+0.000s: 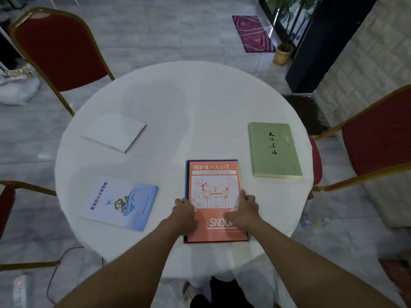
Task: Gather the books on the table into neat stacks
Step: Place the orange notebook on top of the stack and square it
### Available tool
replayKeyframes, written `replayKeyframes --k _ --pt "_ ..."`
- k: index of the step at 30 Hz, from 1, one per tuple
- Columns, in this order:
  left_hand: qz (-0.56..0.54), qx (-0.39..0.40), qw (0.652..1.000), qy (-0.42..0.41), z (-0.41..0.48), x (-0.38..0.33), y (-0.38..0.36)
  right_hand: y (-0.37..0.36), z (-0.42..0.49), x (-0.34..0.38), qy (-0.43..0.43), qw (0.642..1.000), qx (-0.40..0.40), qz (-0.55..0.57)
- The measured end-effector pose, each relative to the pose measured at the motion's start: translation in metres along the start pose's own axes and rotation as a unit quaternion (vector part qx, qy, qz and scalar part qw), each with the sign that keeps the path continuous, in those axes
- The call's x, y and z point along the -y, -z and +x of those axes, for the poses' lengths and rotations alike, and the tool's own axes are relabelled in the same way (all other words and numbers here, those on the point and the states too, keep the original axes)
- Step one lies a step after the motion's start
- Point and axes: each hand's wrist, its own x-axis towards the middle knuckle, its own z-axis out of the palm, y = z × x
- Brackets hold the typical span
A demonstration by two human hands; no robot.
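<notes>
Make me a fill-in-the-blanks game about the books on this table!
1. Both hands rest on the ____ Snoopy book.
2. The book with the whale picture lies beside the ____ hand.
3. The green book lies on the far side of the ____ hand.
4. The plain white book lies nearest a ____ chair.

Missing words: orange; left; right; red

Banquet hall (red chairs (60, 47), clothed table (178, 107)).
</notes>
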Motion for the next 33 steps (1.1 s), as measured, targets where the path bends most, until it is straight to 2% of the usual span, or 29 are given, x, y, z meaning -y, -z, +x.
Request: replayKeyframes --k 33 --pt "-0.032 0.021 0.999 0.032 0.008 -0.004 0.006 -0.003 0.014 -0.001 -0.014 1.000 -0.007 0.016"
